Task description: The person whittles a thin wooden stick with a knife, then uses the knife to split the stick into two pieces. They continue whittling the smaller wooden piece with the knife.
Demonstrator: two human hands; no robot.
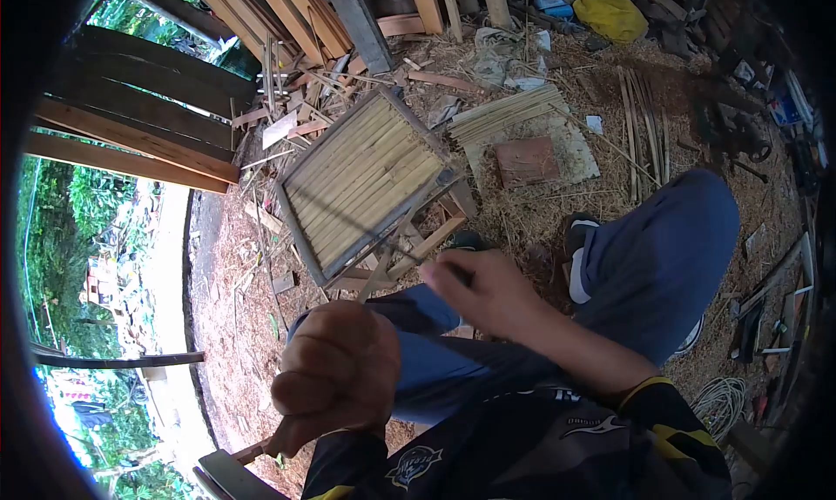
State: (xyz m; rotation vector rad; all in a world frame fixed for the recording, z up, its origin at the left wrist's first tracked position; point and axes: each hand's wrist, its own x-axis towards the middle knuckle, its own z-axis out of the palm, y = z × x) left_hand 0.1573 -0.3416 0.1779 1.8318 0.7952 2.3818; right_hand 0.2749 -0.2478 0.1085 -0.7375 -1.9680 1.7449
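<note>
My left hand [335, 369] is closed in a fist around a thin pale strip [375, 279], which sticks up past the fingers. To its right, my right hand [492, 293] is closed on a thin dark tool [402, 254] that looks like a knife; its tip reaches left, close to the strip. Whether tool and strip touch, I cannot tell. Beyond both hands, a low stand with a tilted top of pale slats [361, 178] in a dark frame rests on the ground.
Wood shavings and offcuts cover the ground. A reddish block [527, 161] lies near a bundle of thin strips [508, 115]. Long strips [640, 134] lie at right. Boards [139, 143] stand at left. A yellow bag [611, 17] and coiled cord [721, 402] are farther out.
</note>
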